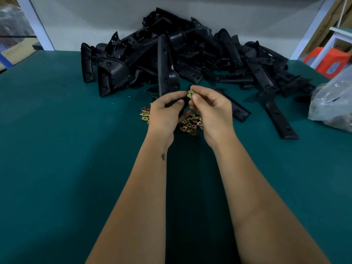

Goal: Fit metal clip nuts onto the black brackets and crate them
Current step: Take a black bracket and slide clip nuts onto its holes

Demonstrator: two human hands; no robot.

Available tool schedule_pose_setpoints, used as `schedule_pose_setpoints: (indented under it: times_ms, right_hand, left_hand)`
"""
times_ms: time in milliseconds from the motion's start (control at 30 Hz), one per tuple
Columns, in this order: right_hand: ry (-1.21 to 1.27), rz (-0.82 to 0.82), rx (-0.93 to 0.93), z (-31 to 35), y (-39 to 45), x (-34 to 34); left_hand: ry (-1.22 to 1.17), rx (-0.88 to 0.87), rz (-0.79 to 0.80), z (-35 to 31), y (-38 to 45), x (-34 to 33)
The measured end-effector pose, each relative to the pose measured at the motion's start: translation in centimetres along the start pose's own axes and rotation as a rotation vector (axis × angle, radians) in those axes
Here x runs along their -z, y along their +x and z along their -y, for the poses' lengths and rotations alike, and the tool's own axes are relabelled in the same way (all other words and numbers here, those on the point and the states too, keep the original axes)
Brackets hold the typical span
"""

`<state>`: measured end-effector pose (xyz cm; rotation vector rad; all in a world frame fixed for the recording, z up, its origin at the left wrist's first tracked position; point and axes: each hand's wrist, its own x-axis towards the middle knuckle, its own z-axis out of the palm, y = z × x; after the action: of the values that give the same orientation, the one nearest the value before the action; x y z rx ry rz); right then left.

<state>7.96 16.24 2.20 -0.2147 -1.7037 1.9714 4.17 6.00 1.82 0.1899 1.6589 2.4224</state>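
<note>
My left hand (167, 109) grips a black bracket (167, 73) that stands upright above the table, its lower part hidden in my palm. My right hand (209, 109) pinches a brass-coloured clip nut (189, 94) between thumb and forefinger, right against the bracket's edge by my left fingertips. Under both hands lie several loose clip nuts (191, 123) in a small heap on the green table (66, 140), with more clip nuts (145, 114) to the left. A big pile of black brackets (190, 54) fills the back of the table.
Two single brackets (236, 107) (280, 119) lie flat to the right of my hands. A clear plastic bag (331, 103) sits at the right table edge. Beyond it stand orange stools (327, 60). A white wall panel (95, 20) backs the table.
</note>
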Motion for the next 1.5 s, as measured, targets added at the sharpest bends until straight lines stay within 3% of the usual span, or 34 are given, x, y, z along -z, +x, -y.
schedule_pose_setpoints:
  times_ms: [133,500,700,1067,1233,1500]
  right_hand:
    - [-0.035,-0.001,0.020,0.0,0.0,0.0]
    - [-0.119,-0.043,0.078,-0.1,0.1,0.0]
    - [-0.028,-0.146,0.033,0.3,0.8,1.3]
    - [0.279,-0.036,-0.088,0.7,0.4,0.8]
    - [0.183,-0.038,-0.059,0.5,0.3,0.9]
    - [0.159,-0.048,-0.055,0.2,0.4,0.6]
  left_hand:
    - [-0.021,0.031,-0.014,-0.1,0.0,-0.3]
    - [0.107,-0.086,-0.045,0.0,-0.1,0.2]
    - [-0.180,0.010,-0.183,-1.0,0.5,1.8]
    - [-0.563,0.202,-0.072,0.0,0.2,-0.6]
    - [-0.641,0.199,-0.073,0.0,-0.1,-0.7]
    - [-0.565,0.232,-0.092,0.0,0.0,-0.9]
